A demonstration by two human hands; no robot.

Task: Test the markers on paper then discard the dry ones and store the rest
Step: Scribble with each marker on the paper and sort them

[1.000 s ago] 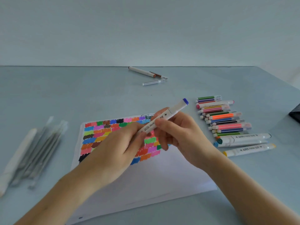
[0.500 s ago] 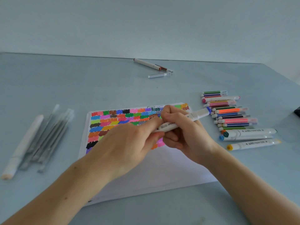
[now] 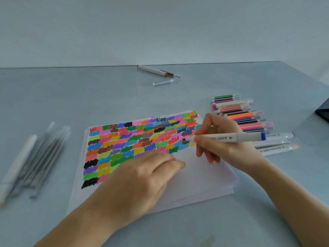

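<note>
- Over the right edge of the paper (image 3: 195, 177), the right hand (image 3: 222, 139) is pinching a white marker (image 3: 229, 137) between thumb and forefinger, the other fingers curled beneath the barrel.
- Its long axis is running almost level, left to right: the working end is pointing left toward the coloured swatches (image 3: 138, 143), and the blue-banded end (image 3: 263, 136) is sticking out to the right past the knuckles.
- That left tip is sitting at the edge of the swatch block, at or just above the sheet; whether it is touching the paper I cannot tell.
- Blank paper is lying just below and in front of the tip, so the test stroke is likely calling for a small tilt downward rather than any reach.
- On the lower middle of the sheet, the left hand (image 3: 142, 177) is resting palm down; motion blur is hiding whether its curled fingers are enclosing a cap, so I cannot tell its grip.
- Just beyond the right hand, the row of coloured markers (image 3: 243, 114) is lying on the table (image 3: 106, 97), nearer that hand than the left.
- Well apart on the left, a blurred bundle of pale pens (image 3: 35, 157) is lying nearer the left hand.
</note>
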